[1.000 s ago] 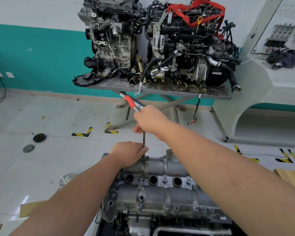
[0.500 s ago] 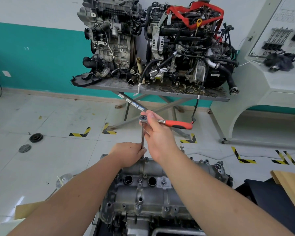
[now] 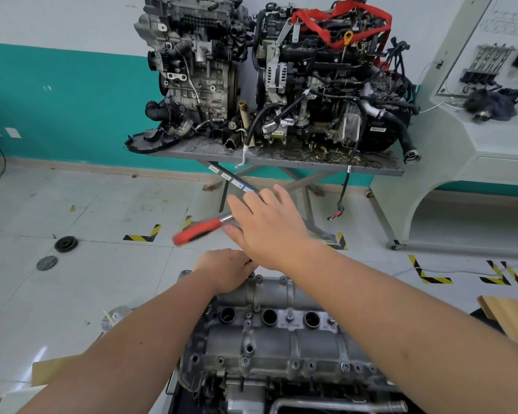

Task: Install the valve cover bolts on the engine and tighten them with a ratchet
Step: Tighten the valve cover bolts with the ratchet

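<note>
Engine (image 3: pixel 281 348): bottom centre, valve cover facing up, bolts seated along its edges.
Desk (image 3: pixel 281 161): behind, carrying two other engines.
Right hand (image 3: pixel 266 225): over the ratchet head, fingers straight and spread.
Left hand (image 3: pixel 225 268): fingers curled at the cover's far edge; what they pinch is hidden.
Ratchet (image 3: pixel 199 231): red handle pointing left, blurred.

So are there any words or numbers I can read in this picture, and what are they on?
None can be read.
Stickers on the table's diagonal leg: too small and blurred.
White label on the right-hand engine: blurred.
Diagram sheet on the white panel: print too small to make out.
Valve cover, red-handled ratchet: no lettering shows.
</note>
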`<act>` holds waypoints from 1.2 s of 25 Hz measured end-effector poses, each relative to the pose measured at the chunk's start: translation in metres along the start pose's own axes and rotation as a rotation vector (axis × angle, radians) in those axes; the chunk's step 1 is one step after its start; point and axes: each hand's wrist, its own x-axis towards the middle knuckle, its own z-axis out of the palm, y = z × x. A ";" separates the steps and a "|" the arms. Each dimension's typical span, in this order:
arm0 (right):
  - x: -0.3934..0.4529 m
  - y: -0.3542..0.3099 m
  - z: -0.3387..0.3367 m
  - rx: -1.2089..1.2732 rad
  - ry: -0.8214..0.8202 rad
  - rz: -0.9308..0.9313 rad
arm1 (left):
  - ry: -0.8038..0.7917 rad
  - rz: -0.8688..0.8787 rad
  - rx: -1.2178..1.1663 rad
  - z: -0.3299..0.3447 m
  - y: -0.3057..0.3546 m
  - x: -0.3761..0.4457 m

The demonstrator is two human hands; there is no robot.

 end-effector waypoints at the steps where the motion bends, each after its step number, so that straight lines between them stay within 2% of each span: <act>1: 0.004 0.002 -0.005 -0.021 -0.069 0.001 | -0.048 -0.038 0.018 -0.001 -0.001 0.001; 3: 0.017 0.003 -0.014 0.072 -0.202 0.063 | -0.077 -0.086 -0.021 0.001 0.000 0.001; 6: 0.037 0.001 -0.022 0.432 -0.375 0.326 | -0.095 -0.094 -0.039 0.002 -0.002 -0.001; 7: 0.040 0.001 -0.022 0.653 -0.403 0.469 | -0.091 -0.095 -0.028 0.002 -0.003 0.000; 9: 0.037 0.000 -0.020 1.266 -0.399 0.819 | -0.078 -0.084 0.000 0.001 -0.002 0.000; 10: 0.031 -0.001 -0.020 1.595 -0.338 0.968 | -0.065 -0.070 0.027 0.002 -0.001 0.000; 12: 0.021 -0.003 -0.015 2.168 -0.093 1.151 | -0.018 -0.039 0.072 0.001 0.000 -0.001; 14: 0.013 -0.009 -0.002 2.395 0.135 1.181 | 0.025 -0.028 0.079 0.001 0.000 -0.002; 16: 0.006 -0.019 0.010 2.345 0.288 1.103 | 0.012 -0.043 0.057 0.002 -0.002 -0.002; 18: -0.004 -0.029 0.018 2.112 0.352 0.920 | -0.031 -0.055 0.023 0.001 -0.002 -0.002; 20: -0.016 -0.034 0.025 1.670 0.375 0.664 | -0.045 -0.092 -0.009 0.003 -0.003 0.001; 22: -0.022 -0.028 0.036 1.076 0.503 0.364 | -0.043 -0.118 -0.020 0.005 -0.002 0.003; 23: -0.021 -0.024 0.038 0.840 0.516 0.224 | -0.048 -0.124 -0.044 0.007 -0.004 0.003; 26: -0.014 -0.012 0.028 0.400 0.355 0.008 | 0.015 -0.076 -0.295 0.010 -0.008 0.003; 28: -0.007 -0.009 0.015 0.156 0.225 0.015 | 0.039 0.011 -0.137 0.009 -0.004 0.002; 30: 0.004 -0.009 0.001 0.046 0.046 0.106 | -0.004 -0.020 -0.006 0.007 -0.004 0.001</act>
